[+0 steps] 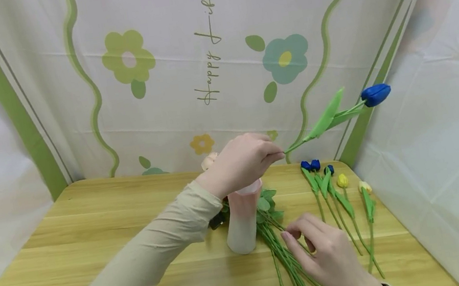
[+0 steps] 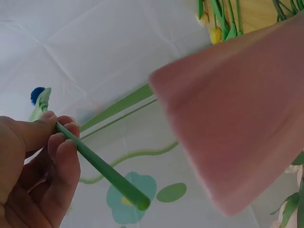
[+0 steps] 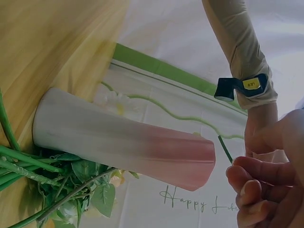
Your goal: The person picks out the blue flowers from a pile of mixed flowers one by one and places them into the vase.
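My left hand pinches the green stem of a blue tulip between thumb and fingers, above the vase. The bloom points up and right; in the left wrist view the bare end of the stem sticks out past the fingers toward the vase. The vase, pink at the rim and fading to frosted white, stands upright on the table. My right hand, its fingers loosely bent, hovers at the right of the vase over a bundle of green stems and holds nothing.
Several tulips lie at the right of the wooden table: blue tulips, a yellow tulip and a pale yellow tulip. Leaves of the bundle show behind the vase. A printed cloth hangs behind the table.
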`<state>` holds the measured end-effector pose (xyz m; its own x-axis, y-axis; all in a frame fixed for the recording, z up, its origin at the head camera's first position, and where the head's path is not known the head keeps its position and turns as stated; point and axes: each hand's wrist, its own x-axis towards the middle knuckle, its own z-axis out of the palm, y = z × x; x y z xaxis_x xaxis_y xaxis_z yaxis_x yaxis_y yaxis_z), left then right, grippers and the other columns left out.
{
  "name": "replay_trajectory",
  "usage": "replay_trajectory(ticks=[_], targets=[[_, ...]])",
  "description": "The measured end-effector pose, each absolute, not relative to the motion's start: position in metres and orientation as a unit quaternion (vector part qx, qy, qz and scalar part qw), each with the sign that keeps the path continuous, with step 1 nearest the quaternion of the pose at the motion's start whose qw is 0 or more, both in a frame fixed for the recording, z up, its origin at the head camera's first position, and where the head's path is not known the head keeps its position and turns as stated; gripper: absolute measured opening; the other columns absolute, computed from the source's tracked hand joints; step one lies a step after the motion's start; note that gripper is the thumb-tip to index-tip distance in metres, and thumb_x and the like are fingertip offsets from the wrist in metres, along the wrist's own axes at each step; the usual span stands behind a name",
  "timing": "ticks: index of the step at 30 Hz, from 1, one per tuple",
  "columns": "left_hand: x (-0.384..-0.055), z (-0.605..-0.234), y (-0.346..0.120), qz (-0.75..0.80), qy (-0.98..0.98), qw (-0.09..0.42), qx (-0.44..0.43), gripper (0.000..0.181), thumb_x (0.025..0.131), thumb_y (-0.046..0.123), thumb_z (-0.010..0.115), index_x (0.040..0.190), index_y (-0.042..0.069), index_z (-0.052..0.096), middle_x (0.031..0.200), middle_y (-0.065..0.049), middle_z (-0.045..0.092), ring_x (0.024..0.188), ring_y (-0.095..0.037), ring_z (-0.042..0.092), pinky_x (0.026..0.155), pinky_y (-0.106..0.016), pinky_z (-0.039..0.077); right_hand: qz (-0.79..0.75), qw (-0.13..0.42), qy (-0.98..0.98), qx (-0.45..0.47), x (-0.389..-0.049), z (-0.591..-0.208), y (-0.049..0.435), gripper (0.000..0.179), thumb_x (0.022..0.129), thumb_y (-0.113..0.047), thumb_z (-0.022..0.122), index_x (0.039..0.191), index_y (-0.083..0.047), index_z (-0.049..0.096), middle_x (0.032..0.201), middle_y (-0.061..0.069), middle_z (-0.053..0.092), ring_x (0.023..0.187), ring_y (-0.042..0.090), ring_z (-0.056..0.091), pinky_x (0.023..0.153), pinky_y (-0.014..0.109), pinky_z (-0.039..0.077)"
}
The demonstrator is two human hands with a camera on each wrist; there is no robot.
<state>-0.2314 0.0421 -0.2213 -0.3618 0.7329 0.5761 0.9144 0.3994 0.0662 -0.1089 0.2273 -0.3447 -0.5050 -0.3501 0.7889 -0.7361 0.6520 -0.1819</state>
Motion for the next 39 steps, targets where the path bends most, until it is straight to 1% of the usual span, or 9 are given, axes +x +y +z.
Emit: replay_trajectory(ticks=[7,12,18,24,25,29,32,36,39], targets=[[-0.230,-0.231,0.050,-0.154,-0.808,0.262,-0.504,0.019,0.099,0.019,0.063,0.082,0.017,0.072,0.071,0.006,0.054,0.058,-0.009,0.047,0.055,-0.024,0.045,0.257,0.360,-0.836,0.324,-0.108,-0.345,0.228,0.010,0.097,-0.022,0.064,0.088,-0.021,0.063,0.081,-0.014,0.054,0.057,-0.005,0.036,0.048,0.008,0.032],[-0.235,-0.243,0.049,-0.135,-0.799,0.280,-0.515,0.019,0.097,0.017,0.065,0.081,0.016,0.074,0.066,0.005,0.051,0.053,-0.010,0.043,0.050,-0.024,0.042,0.257,0.355,-0.839,0.322,-0.107,-0.345,0.229,0.008,0.095,-0.019,0.066,0.088,-0.021,0.063,0.081,-0.014,0.053,0.057,-0.005,0.036,0.048,0.008,0.032],[-0.235,-0.245,0.049,-0.143,-0.796,0.280,-0.518,0.018,0.098,0.018,0.064,0.082,0.016,0.072,0.069,0.006,0.052,0.055,-0.008,0.044,0.051,-0.023,0.043,0.259,0.352,-0.840,0.322,-0.107,-0.345,0.229,0.008,0.095,-0.019,0.066,0.088,-0.021,0.063,0.082,-0.014,0.054,0.057,-0.004,0.036,0.049,0.008,0.032],[-0.229,-0.240,0.053,-0.176,-0.771,0.278,-0.545,0.014,0.099,0.017,0.063,0.092,0.015,0.076,0.077,0.005,0.061,0.059,-0.008,0.051,0.058,-0.021,0.046,0.261,0.348,-0.841,0.322,-0.107,-0.346,0.229,0.008,0.096,-0.019,0.065,0.088,-0.021,0.064,0.082,-0.014,0.054,0.057,-0.004,0.037,0.049,0.008,0.033],[-0.228,-0.240,0.054,-0.171,-0.770,0.278,-0.548,0.015,0.099,0.016,0.063,0.091,0.015,0.076,0.076,0.005,0.061,0.059,-0.008,0.051,0.058,-0.022,0.046,0.261,0.348,-0.841,0.321,-0.107,-0.346,0.229,0.008,0.096,-0.019,0.066,0.088,-0.021,0.064,0.082,-0.014,0.054,0.056,-0.004,0.037,0.049,0.008,0.033],[-0.227,-0.246,0.053,-0.148,-0.777,0.278,-0.545,0.020,0.099,0.017,0.063,0.081,0.015,0.071,0.067,0.006,0.053,0.056,-0.008,0.044,0.055,-0.022,0.043,0.261,0.349,-0.841,0.321,-0.107,-0.347,0.229,0.008,0.094,-0.016,0.067,0.088,-0.021,0.063,0.082,-0.014,0.054,0.056,-0.005,0.036,0.048,0.008,0.032],[-0.228,-0.254,0.048,-0.142,-0.773,0.290,-0.546,0.016,0.097,0.014,0.065,0.081,0.014,0.069,0.066,0.005,0.048,0.055,-0.009,0.041,0.052,-0.022,0.041,0.262,0.349,-0.841,0.321,-0.107,-0.347,0.229,0.009,0.093,-0.016,0.068,0.088,-0.021,0.063,0.081,-0.014,0.054,0.056,-0.005,0.036,0.048,0.008,0.032],[-0.228,-0.265,0.038,-0.140,-0.745,0.322,-0.568,0.004,0.094,0.009,0.068,0.090,0.011,0.069,0.074,0.003,0.053,0.061,-0.009,0.048,0.055,-0.021,0.043,0.262,0.348,-0.841,0.322,-0.108,-0.346,0.230,0.010,0.093,-0.015,0.068,0.087,-0.021,0.063,0.081,-0.014,0.054,0.056,-0.005,0.036,0.048,0.008,0.032],[-0.227,-0.272,0.034,-0.140,-0.727,0.340,-0.580,0.003,0.093,0.008,0.070,0.093,0.011,0.067,0.083,0.001,0.059,0.069,-0.010,0.055,0.060,-0.021,0.046,0.260,0.346,-0.842,0.322,-0.109,-0.347,0.230,0.009,0.093,-0.015,0.068,0.088,-0.021,0.063,0.081,-0.014,0.054,0.056,-0.004,0.036,0.048,0.008,0.032]])
